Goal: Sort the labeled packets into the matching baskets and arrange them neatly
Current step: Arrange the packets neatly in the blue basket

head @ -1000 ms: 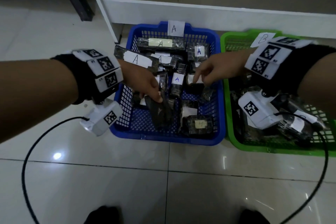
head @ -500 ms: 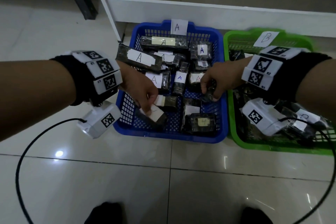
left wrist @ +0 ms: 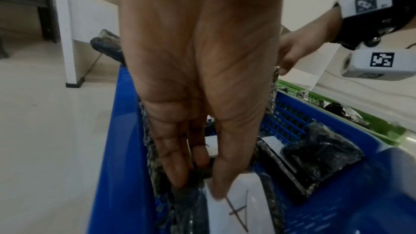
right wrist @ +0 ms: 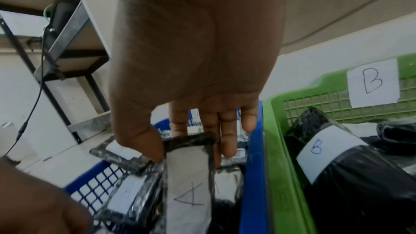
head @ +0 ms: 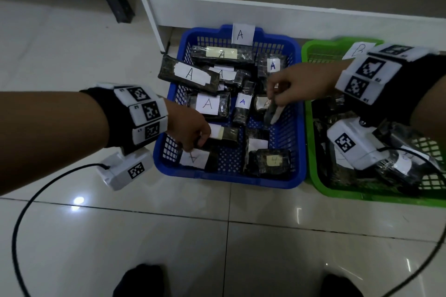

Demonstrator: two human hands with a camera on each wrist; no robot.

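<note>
Seen from above, a blue basket (head: 297, 152) tagged A sits at centre frame, with a green basket (head: 313, 171) tagged B touching it on the right. The left hand (head: 187, 128) pinches the end of an A packet (head: 196, 158) lying in the blue basket's lower left corner. The right hand (head: 296, 85) pinches a slim A packet (head: 272, 111), which hangs tilted above the blue basket's right side. Other A packets fill the basket's upper half.
</note>
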